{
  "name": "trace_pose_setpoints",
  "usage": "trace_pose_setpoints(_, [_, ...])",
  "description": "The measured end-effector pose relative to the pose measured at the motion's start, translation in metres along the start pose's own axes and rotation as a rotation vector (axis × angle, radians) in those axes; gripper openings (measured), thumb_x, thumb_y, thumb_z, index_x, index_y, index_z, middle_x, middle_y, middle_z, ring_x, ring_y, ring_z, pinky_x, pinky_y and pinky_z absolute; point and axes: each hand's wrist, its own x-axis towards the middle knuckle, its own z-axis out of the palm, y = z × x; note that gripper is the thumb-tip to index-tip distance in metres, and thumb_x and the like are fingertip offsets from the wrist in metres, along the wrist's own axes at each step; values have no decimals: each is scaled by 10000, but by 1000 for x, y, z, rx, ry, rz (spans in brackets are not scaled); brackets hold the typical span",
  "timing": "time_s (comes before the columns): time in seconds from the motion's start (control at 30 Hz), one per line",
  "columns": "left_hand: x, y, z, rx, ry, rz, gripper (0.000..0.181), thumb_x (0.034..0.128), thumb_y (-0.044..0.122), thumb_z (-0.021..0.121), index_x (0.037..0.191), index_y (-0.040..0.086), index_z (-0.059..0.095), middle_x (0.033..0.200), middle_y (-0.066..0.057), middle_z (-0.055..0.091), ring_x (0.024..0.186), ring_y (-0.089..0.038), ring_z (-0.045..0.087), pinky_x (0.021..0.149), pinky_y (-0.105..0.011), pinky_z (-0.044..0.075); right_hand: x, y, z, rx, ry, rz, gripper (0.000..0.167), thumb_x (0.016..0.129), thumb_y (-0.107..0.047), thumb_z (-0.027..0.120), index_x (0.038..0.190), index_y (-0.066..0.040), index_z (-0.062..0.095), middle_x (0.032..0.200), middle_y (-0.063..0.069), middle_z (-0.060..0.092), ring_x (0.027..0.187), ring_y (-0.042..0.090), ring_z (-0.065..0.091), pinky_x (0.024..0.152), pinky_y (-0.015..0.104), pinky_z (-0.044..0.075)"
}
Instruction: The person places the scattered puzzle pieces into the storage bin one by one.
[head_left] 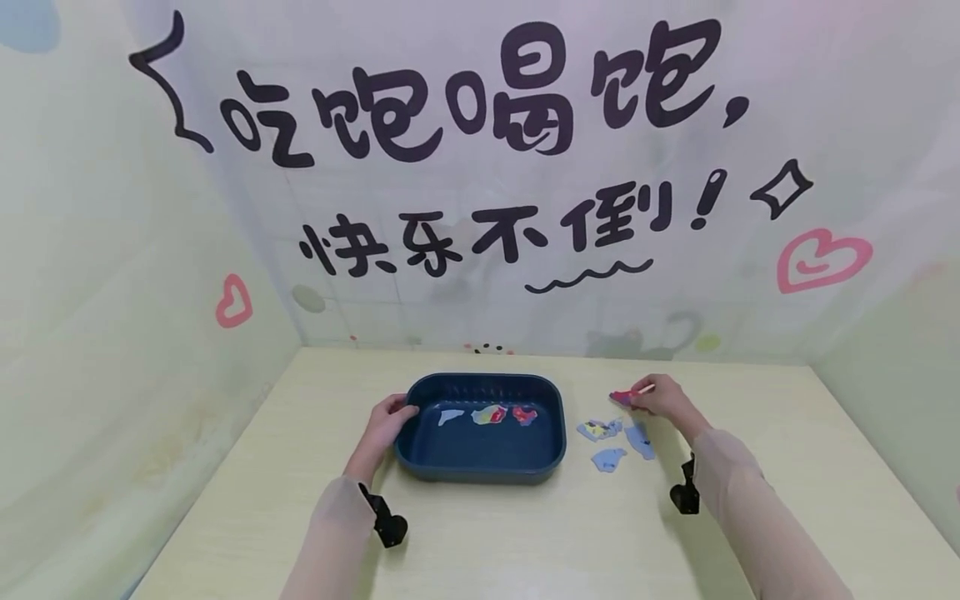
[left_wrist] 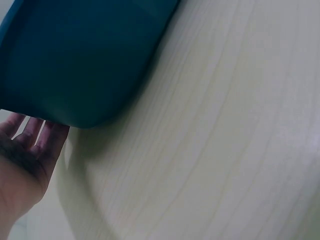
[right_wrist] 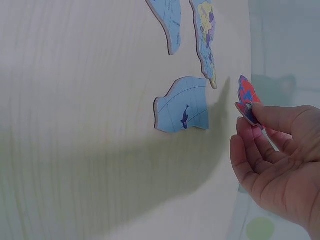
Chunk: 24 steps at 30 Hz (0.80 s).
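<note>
A dark blue plastic basin (head_left: 480,477) stands on the table, with my left hand (head_left: 385,429) gripping its left rim, thumb over the inside. From the left wrist view, the fingers of that hand (left_wrist: 30,155) lie along the basin's outer wall. Inside it are a pale puzzle piece (head_left: 450,416), a yellow and red one (head_left: 487,415) and a red one (head_left: 524,415). To the right, my right hand (head_left: 663,398) pinches a red and blue map puzzle piece (right_wrist: 246,95) between thumb and fingers, raised above the table.
Between basin and right hand lie a yellow and blue piece (head_left: 598,430), a long blue piece (head_left: 640,440) and a blue piece with a whale (right_wrist: 182,106). Behind the pale wooden table (head_left: 495,542) hangs a printed cloth backdrop (head_left: 465,317).
</note>
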Motion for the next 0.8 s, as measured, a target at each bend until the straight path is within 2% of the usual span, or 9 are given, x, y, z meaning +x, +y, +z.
trace_pose_setpoints(0.23, [2, -1, 1, 5, 13, -3, 441, 887, 176, 515, 1269, -38, 457, 1218, -237, 504, 1110, -328, 483, 977, -444, 384, -2, -12, 0, 38, 4, -8, 276, 840, -41, 575, 1046, 136, 525, 823, 199, 646, 632, 143, 582, 586, 271, 490])
trace_pose_setpoints(0.47, [6, 3, 2, -2, 1, 9, 463, 890, 196, 512, 1287, -30, 436, 1244, -240, 482, 1135, -331, 463, 1000, -461, 363, 1, -19, -2, 53, 13, -64, 279, 854, -55, 568, 1054, 136, 528, 808, 201, 665, 651, 163, 604, 602, 290, 501])
trace_pose_setpoints(0.8, [2, 1, 2, -10, 14, 8, 449, 880, 165, 516, 1270, -46, 449, 1224, -244, 493, 1119, -329, 471, 989, -448, 371, -1, -32, 2, 114, -9, -79, 291, 877, -70, 550, 1092, 125, 520, 838, 193, 679, 689, 148, 621, 646, 296, 518])
